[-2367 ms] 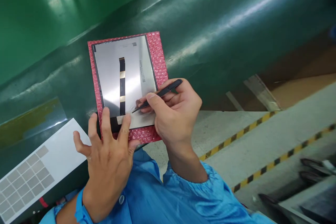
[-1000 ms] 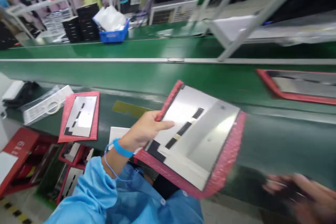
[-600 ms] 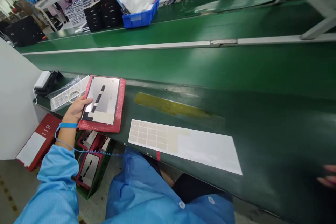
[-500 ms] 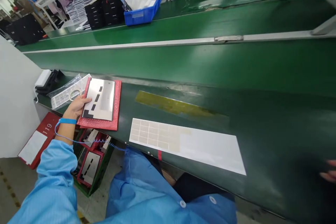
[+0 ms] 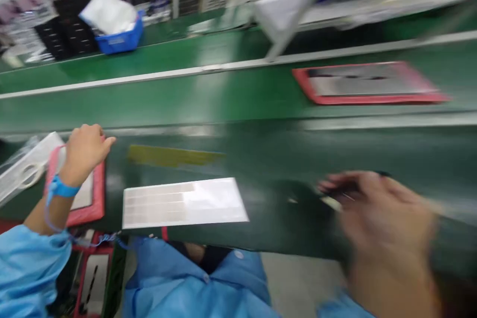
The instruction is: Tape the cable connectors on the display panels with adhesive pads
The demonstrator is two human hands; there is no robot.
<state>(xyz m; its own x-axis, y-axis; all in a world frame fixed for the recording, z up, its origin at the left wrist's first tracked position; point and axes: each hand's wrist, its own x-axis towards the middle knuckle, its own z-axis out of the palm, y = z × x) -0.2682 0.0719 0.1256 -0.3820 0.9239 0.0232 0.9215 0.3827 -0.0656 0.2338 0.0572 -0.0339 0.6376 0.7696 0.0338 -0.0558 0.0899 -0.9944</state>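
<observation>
My left hand (image 5: 85,151) is over the far part of a flat silver panel (image 5: 84,196), which lies on red bubble wrap (image 5: 97,191) at the left of the bench. Its thumb points right; the other fingers bend down out of sight, so I cannot tell whether they grip the wrap. Above the bench at the right, my right hand (image 5: 376,203) is smeared by motion. Its fingers are closed on a small dark object with a pale tip (image 5: 331,202), too blurred to name. Between the hands lies a white sheet of pale rectangular stickers (image 5: 182,203).
Another panel in red wrap (image 5: 372,82) lies on the green conveyor belt (image 5: 238,94). Yellow tape (image 5: 175,156) is stuck to the bench. A tape roll (image 5: 30,175) rests at the left. Below is a crate (image 5: 118,271) of wrapped panels. A blue bin (image 5: 119,41) stands behind.
The view has swung right. My left hand has moved from the panel's left edge to its far part. My right hand has come in from the right edge with a small dark object.
</observation>
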